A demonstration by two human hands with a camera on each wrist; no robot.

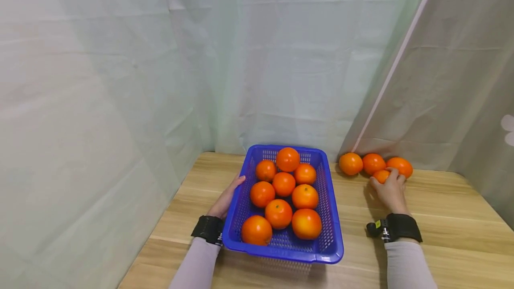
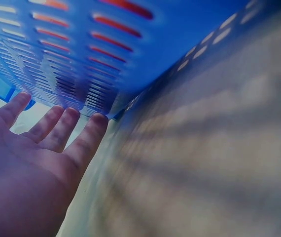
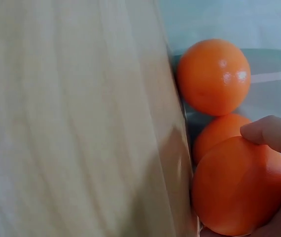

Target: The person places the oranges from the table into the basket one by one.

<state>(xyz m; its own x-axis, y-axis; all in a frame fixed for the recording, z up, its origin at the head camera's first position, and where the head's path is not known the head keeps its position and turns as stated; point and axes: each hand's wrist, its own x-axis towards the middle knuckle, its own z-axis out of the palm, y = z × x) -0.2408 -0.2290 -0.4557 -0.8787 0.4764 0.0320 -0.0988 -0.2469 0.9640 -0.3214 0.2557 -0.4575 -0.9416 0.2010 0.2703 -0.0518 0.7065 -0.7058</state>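
Observation:
A blue plastic basket (image 1: pixel 336 235) with slotted walls holds several oranges (image 1: pixel 283 184). Against its left side lies my left hand (image 1: pixel 227 197), and in the left wrist view the fingers (image 2: pixel 52 126) stretch out straight along the slotted wall. Off to the right, my right hand (image 1: pixel 392 193) grips an orange (image 1: pixel 380 176) between thumb and fingers. The right wrist view shows the thumb (image 3: pixel 266 131) on top of that orange (image 3: pixel 234 190), with part of the hand hidden at the frame's edge.
Three more oranges (image 1: pixel 374 164) sit in a row at the back edge of the wooden table (image 1: pixel 449 226), just beyond my right hand. Pale curtains (image 1: pixel 289 66) hang behind the table and along its left side.

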